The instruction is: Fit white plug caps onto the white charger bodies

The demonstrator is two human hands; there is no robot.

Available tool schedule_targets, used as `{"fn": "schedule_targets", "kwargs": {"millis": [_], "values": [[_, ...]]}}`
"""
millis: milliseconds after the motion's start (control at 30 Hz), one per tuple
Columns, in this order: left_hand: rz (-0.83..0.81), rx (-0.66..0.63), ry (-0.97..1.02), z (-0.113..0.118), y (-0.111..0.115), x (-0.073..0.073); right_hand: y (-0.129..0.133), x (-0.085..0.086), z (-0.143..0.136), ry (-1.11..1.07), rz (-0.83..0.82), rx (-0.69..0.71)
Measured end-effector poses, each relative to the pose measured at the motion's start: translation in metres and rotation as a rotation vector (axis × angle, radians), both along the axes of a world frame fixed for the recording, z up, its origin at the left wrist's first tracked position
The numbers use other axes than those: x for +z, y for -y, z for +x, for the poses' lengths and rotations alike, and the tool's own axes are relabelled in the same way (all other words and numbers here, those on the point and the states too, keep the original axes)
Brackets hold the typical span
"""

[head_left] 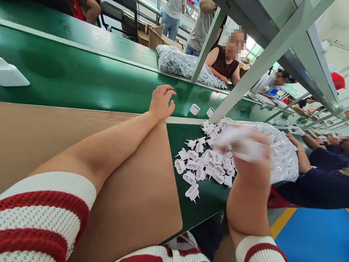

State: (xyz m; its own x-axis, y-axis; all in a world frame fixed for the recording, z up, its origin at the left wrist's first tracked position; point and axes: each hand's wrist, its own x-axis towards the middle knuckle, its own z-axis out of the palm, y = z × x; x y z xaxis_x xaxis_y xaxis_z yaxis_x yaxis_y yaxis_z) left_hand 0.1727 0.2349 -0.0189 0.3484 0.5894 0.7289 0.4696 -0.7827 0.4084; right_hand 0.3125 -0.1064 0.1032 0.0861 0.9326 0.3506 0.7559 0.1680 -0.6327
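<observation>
My left hand reaches over the green conveyor belt, fingers apart and slightly curled, holding nothing. White plug parts with pins lie in a loose pile on the green table right of centre. Above the right side of this pile is my right hand, smeared by motion. White items, blurred, show at its fingers; their exact shape cannot be made out. Two small white pieces rest on the belt, to the right of my left hand.
Brown cardboard covers the near left surface. A large clear bag lies beyond my right hand, near a co-worker's arm. A metal post slants over the belt. Another bag lies across it, and a white object sits far left.
</observation>
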Motion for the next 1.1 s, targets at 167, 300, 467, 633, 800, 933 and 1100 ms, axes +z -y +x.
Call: {"fn": "schedule_targets", "kwargs": {"millis": [167, 300, 467, 633, 800, 933, 1100], "values": [[0.004, -0.062, -0.064, -0.002, 0.001, 0.003, -0.086, -0.016, -0.015, 0.534, -0.369, -0.121], [0.003, -0.080, -0.087, -0.002, 0.001, 0.001, -0.086, -0.044, -0.006, 0.632, -0.463, -0.093], [-0.188, -0.057, -0.125, 0.009, 0.004, -0.002, -0.089, -0.048, 0.001, 0.606, -0.429, -0.077], [-0.386, -0.051, -0.250, 0.037, -0.004, -0.001, -0.092, -0.056, 0.005, 0.135, -0.282, -0.086], [-0.540, -0.084, -0.279, 0.058, -0.011, 0.002, -0.094, -0.058, 0.004, -0.545, -0.299, -0.078], [-0.531, -0.063, -0.221, 0.043, 0.008, 0.009, -0.088, -0.043, 0.004, -1.010, -0.329, 0.025], [-0.493, -0.096, -0.134, -0.026, 0.066, 0.029, -0.085, -0.034, 0.005, -1.265, -0.352, 0.233]]}}
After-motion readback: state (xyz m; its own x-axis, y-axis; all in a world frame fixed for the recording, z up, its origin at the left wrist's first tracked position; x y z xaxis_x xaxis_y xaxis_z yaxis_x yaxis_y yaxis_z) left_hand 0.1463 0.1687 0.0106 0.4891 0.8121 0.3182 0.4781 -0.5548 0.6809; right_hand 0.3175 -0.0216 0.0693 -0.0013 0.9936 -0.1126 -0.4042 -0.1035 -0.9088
